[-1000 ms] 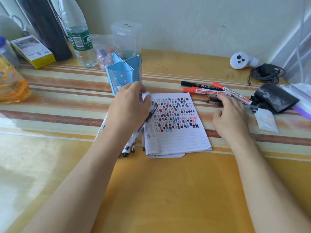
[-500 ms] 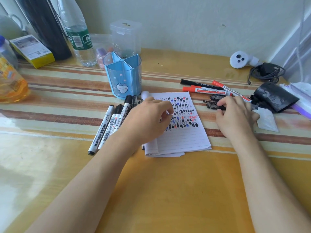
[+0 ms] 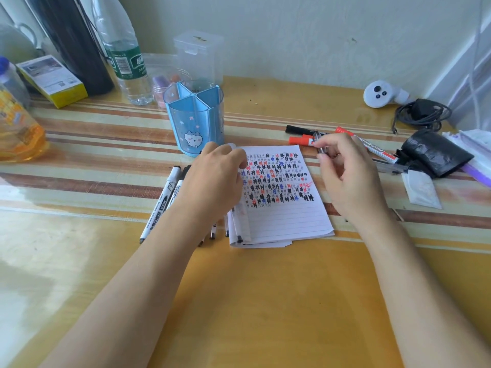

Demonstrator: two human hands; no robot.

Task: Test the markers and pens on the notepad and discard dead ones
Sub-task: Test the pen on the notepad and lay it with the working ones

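Step in hand: picking up the next pen for a test stroke. Right hand (image 3: 348, 179) is raised just off the notepad's right edge, thumb and fingers pinching a clear-barrelled pen (image 3: 320, 147); I cannot tell whether it is capped. Left hand (image 3: 215, 179) lies on the left edge of the notepad (image 3: 281, 216), fingers bent at the page margin; whether it pins the pad flat or nips a page I cannot tell. The notepad sits mid-table (image 3: 265, 301), its upper half packed with black, red and blue hash marks and the lower lines blank. Judged next move: bring the tip down onto a blank line, steady the pad, draw a mark, then sort by whether ink shows. Count: one notepad; one pen in hand; two red markers (image 3: 303, 140) and one black marker (image 3: 300, 129) just beyond the pad's top right corner; two white-barrelled markers (image 3: 162, 205) plainly seen left of the pad, plus several tips poking out under the left forearm, total not countable; one blue pen holder (image 3: 195, 120), no pens seen in it; one black bag (image 3: 435, 152) at right.
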